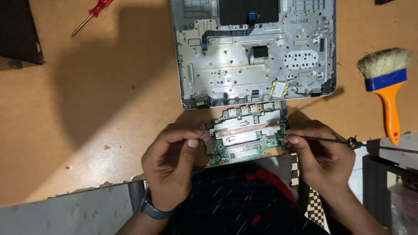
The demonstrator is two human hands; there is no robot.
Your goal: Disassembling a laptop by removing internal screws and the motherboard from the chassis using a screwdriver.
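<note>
On the wooden table (87, 109), against its far edge, lay an opened grey laptop chassis (254, 52), inner side up. Just in front of it, at the table's near edge, sat the green circuit board (246, 135) with its copper heat pipe. The left hand (174, 161) pinched the board's left edge between thumb and fingers. The right hand (320, 154) held the board's right edge, its fingers pressed together around a thin black tool (331, 140) that pointed out to the right. Near the right edge lay an orange-handled brush (387, 87) with a blue band. Toward the far left corner lay a red-handled screwdriver (92, 16).
</note>
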